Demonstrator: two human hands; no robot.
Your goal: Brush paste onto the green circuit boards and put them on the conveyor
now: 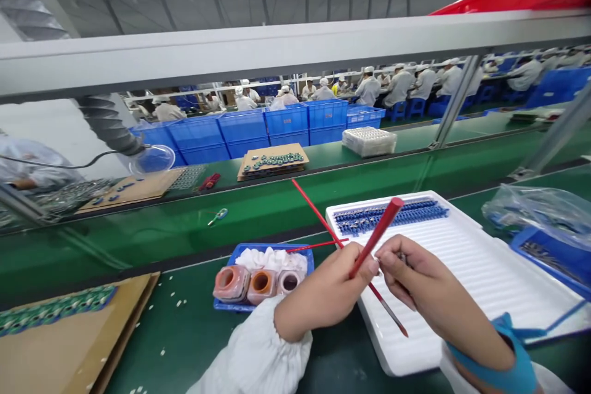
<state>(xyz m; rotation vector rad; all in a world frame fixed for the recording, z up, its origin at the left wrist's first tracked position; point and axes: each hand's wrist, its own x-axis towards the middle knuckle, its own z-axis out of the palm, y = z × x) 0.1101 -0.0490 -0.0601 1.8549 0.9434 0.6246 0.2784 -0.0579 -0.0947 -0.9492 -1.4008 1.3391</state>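
My left hand is closed on a thick red brush handle that points up and to the right. A long thin red stick also passes through that hand, and its dark tip lies over the white ridged tray. My right hand meets the left above the tray's near-left part. Its fingertips pinch something small that I cannot make out. Rows of small blue parts fill the tray's far end. Left of my hands, a small blue tray holds three open paint jars and white wadding.
A cardboard sheet with green-blue parts lies at the near left. A clear bag over a blue bin is at the right. Beyond the green belt are small green-handled snips, more cardboard sheets, blue crates and seated workers in white.
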